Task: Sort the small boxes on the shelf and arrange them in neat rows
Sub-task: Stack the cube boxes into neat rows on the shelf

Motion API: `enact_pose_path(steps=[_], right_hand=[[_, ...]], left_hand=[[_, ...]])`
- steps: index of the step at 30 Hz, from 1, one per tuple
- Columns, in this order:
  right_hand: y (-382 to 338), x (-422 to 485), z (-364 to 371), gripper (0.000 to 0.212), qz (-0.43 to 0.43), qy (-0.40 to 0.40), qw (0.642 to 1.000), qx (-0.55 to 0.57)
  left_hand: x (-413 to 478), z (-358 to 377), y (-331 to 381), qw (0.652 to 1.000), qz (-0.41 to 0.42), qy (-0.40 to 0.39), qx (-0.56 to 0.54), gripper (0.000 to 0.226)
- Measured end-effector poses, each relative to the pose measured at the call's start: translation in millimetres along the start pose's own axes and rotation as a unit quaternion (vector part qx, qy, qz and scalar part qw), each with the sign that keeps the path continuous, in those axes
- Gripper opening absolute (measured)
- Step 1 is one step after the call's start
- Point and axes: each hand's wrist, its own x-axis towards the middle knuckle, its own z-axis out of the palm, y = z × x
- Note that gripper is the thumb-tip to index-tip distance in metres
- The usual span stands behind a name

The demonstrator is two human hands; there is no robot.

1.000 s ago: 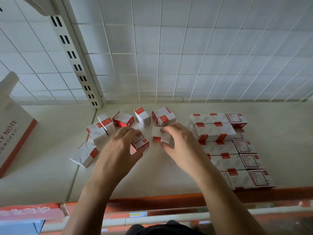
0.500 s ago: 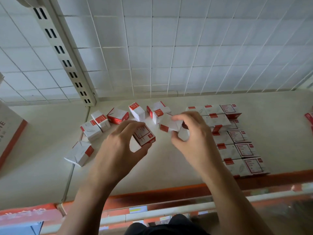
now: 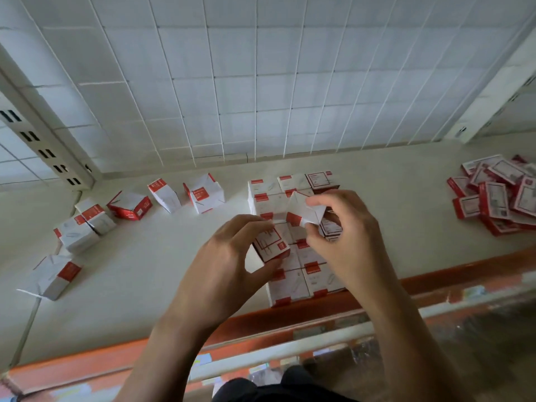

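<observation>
The fingers [image 3: 251,225] and thumb of the left hand [image 3: 220,265] are curled and pinch the labelled box [image 3: 271,246]. The fingertips [image 3: 326,200] of the right hand [image 3: 348,242] pinch the white box [image 3: 306,211] against the thumb. Both boxes are in the air, near each other but apart.

One second ago both hands were down among the loose boxes [image 3: 130,204] and were taking these two from the shelf [image 3: 145,271]. Now they are carried to the right and hang over the neat block [image 3: 293,288]. I judge that the picking step is done and the placing step comes next.

The labelled box is tilted, with its framed label turned up to the camera and its red end at the lower right. Its long axis seems to run diagonally, from far left to near right. The white box stands on a corner, one corner pointing up, with its red patch low on the left. Its long axis I cannot tell. Both probably need turning to match the rows below.

A pile of redder boxes [image 3: 499,195] lies well apart at the right.
</observation>
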Motion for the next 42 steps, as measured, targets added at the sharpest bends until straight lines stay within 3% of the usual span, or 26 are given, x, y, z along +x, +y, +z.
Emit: enact_pose_path(steps=[7,11,15,20,26,29,34,42], right_hand=[[25,-11,-17,0.037,0.000,-0.029,1.000,0.010],[31,-9,-25,0.035,-0.048,-0.053,0.997,0.040],[32,-8,-27,0.035,-0.094,-0.092,0.987,0.091],[36,-7,-30,0.031,-0.078,-0.108,0.976,0.172],[48,-7,-42,0.057,-0.056,-0.161,0.964,0.204],[56,-7,-44,0.058,-0.074,-0.160,0.968,0.179],[69,-8,-50,0.054,-0.070,-0.174,0.961,0.204],[82,-3,-58,0.058,-0.108,-0.155,0.965,0.184]], left_hand=[[3,25,22,1.000,-0.003,-0.004,0.005,0.051],[6,23,31,0.998,-0.010,0.047,0.027,0.058],[11,26,40,0.997,0.021,0.071,0.029,0.053],[13,34,47,0.995,0.005,0.099,0.009,0.038],[18,41,61,0.992,-0.044,0.115,-0.008,0.042],[23,46,66,0.991,-0.047,0.125,-0.005,0.040],[25,54,73,0.995,-0.059,0.081,0.004,0.071],[25,64,81,0.991,-0.086,0.095,0.044,0.050]])
